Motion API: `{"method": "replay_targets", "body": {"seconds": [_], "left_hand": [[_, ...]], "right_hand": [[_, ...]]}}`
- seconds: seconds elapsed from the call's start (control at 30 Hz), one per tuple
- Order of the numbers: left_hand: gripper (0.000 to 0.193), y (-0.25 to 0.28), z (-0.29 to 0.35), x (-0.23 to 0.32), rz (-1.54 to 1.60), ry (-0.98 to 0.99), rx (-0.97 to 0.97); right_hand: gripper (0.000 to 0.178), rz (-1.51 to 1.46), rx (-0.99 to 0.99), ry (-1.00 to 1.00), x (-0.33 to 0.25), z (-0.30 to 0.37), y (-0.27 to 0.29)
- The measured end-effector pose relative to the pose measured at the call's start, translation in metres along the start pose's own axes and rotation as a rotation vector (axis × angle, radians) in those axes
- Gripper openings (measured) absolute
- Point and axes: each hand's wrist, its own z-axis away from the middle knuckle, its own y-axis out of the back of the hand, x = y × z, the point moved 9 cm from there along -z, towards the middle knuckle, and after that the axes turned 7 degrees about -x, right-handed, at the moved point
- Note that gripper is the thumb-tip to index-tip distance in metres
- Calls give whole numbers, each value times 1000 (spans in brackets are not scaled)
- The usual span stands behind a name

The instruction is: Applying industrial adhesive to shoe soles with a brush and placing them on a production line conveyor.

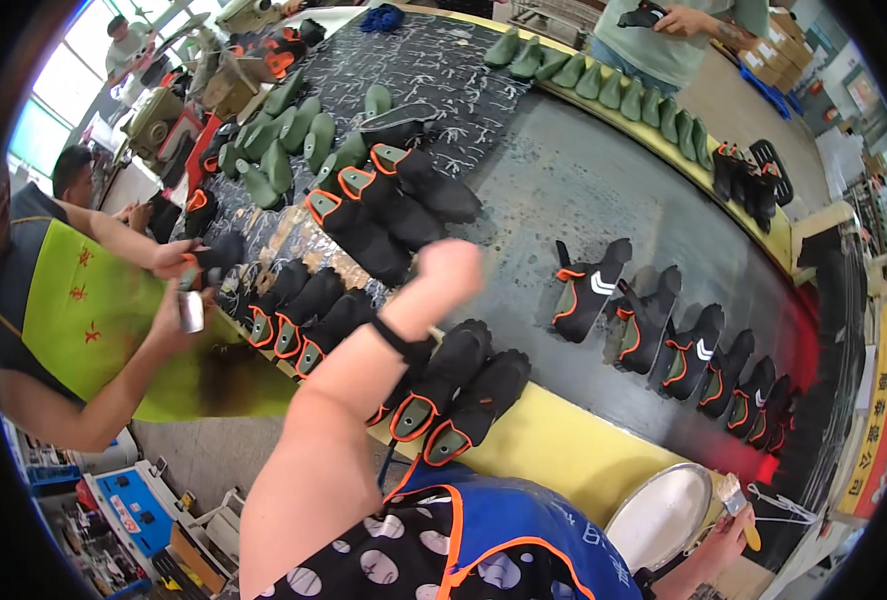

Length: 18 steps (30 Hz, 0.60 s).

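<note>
My left hand (pixel 451 278), with a black band on its wrist, reaches out over the grey table. It is smeared by motion and its fingers are hidden. Just beyond it lie several black shoe uppers with orange edging (pixel 398 215), with green lasts inside. Nearer me, below that hand, stand black shoes (pixel 450 365) with orange-rimmed openings. At the lower right, my right hand (pixel 720 545) is closed round the yellow handle of a paintbrush (pixel 731 495). The brush's pale bristles are up beside a round pan (pixel 660 515) holding something whitish.
A row of black shoes (pixel 643 330) runs along the table's right side. Green lasts line the far yellow ledge (pixel 603 88) and lie heaped at the left (pixel 273 150). A co-worker in a lime apron (pixel 103 320) handles a shoe; another person (pixel 653 40) stands across the table.
</note>
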Motion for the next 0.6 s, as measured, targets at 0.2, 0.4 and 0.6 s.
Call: {"method": "replay_targets", "body": {"seconds": [0.2,0.4,0.6], "left_hand": [[80,70,54,-206,19,453,576],[49,36,12,-239,273,486,269],[17,36,46,-170,1158,198,234]], "right_hand": [[33,-145,-192,-63,0,5,-58],[24,-170,-160,-12,-17,25,-69],[21,-335,-155,14,-10,42,-31]]}}
